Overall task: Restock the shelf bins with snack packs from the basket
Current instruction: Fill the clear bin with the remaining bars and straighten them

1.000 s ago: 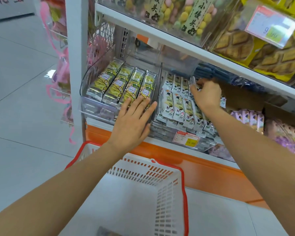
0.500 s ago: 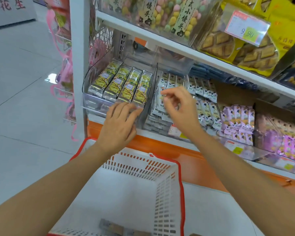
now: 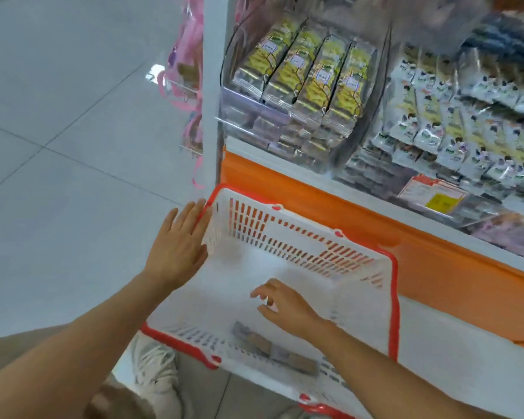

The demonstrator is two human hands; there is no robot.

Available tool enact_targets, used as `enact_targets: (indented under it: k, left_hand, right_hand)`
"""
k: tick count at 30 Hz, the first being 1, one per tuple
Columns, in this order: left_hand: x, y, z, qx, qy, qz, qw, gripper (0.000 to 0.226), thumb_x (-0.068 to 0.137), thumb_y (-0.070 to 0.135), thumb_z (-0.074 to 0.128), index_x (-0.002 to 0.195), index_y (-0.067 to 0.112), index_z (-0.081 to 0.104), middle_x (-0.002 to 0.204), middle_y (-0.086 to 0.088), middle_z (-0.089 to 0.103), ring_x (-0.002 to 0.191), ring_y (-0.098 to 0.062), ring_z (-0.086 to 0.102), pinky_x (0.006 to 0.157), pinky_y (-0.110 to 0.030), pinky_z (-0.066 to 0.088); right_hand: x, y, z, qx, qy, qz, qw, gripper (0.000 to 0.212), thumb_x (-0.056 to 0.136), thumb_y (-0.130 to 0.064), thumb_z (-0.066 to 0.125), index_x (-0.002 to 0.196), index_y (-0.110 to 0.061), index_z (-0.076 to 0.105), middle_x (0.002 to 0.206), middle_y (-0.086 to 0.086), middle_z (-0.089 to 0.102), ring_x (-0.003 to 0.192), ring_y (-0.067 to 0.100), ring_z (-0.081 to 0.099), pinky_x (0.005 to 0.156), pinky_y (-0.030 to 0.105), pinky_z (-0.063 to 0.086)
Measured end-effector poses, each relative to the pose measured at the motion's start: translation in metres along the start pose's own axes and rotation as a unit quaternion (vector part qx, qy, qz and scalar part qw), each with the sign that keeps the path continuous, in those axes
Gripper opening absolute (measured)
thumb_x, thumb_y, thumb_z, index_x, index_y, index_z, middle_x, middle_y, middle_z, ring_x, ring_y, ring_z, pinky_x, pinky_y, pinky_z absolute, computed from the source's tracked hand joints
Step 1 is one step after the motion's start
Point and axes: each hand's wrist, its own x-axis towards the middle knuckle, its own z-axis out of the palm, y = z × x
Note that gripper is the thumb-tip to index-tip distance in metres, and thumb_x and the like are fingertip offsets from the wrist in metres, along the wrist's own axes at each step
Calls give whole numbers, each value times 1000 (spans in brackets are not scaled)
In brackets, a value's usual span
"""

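Packs (image 3: 273, 350) lie on the basket (image 3: 394, 297) floor, long axis diagonal, just on my side of my right hand (image 3: 285, 306), the nearer one; its fingers are loosely spread, holding nothing. My left hand (image 3: 179, 246), flat with straight fingers, touches the rim.

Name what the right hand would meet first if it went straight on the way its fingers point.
Likely the basket's left wall, by the left hand: the right hand points left, missing the snack packs. Depth is unclear.
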Motion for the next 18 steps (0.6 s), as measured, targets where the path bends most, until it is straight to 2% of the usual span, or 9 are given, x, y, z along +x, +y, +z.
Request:
enact_targets:
  k: [3, 5, 8, 10, 13, 15, 18]
  left_hand:
    - [-14, -15, 20, -16, -29, -10, 999, 87, 81, 21, 74, 150, 3, 25, 155, -18, 34, 139, -36, 40, 110, -56, 35]
    - [-21, -19, 32, -51, -37, -25, 998, 84, 88, 21, 64, 154, 10, 13, 160, -14, 23, 143, -33, 33, 114, -53, 31]
    - [-22, -18, 39, -105, -32, -39, 993, 75, 92, 20, 55, 156, 11, 16, 160, -15, 22, 142, -34, 34, 112, -51, 35]
    - [-20, -17, 39, -123, -24, -40, 991, 71, 92, 20, 51, 155, 8, 21, 158, -17, 27, 136, -36, 41, 109, -51, 39]
    - [-19, -16, 40, -130, 2, -42, 991, 70, 93, 16, 57, 154, 6, 25, 156, -19, 32, 127, -38, 49, 105, -51, 43]
    - [-18, -17, 41, -135, 10, -39, 990, 68, 94, 20, 52, 154, 6, 24, 155, -19, 32, 125, -38, 50, 104, -52, 44]
    - [-17, -15, 40, -137, 9, -41, 990, 67, 96, 22, 51, 154, 8, 22, 155, -19, 32, 125, -39, 52, 103, -53, 45]
  right_hand:
    - [8, 18, 36, -36, -102, -9, 994, 31, 100, -27, 49, 129, -22, 57, 123, 5, 47, 105, 23, 52, 81, 26, 40]
    - [13, 24, 57, -40, -134, 3, 990, 29, 97, -33, 53, 124, -22, 59, 125, 4, 49, 107, 24, 52, 85, 30, 42]
    - [18, 32, 77, -65, -164, 2, 984, 23, 98, -37, 50, 116, -25, 58, 127, 6, 51, 111, 26, 52, 88, 34, 42]
    - [22, 42, 85, -90, -200, -12, 976, 32, 100, -41, 45, 124, -23, 59, 135, 8, 45, 114, 28, 49, 89, 32, 38]
    - [26, 52, 90, -101, -228, -18, 968, 35, 101, -45, 42, 126, -31, 61, 145, 4, 35, 122, 25, 41, 98, 27, 32]
    - [30, 55, 92, -100, -225, -12, 969, 34, 101, -41, 42, 128, -30, 59, 143, 3, 37, 119, 23, 42, 95, 26, 33]
    - [32, 57, 93, -65, -171, 22, 983, 38, 99, -30, 48, 137, -27, 52, 140, 0, 36, 115, 21, 44, 90, 21, 32]
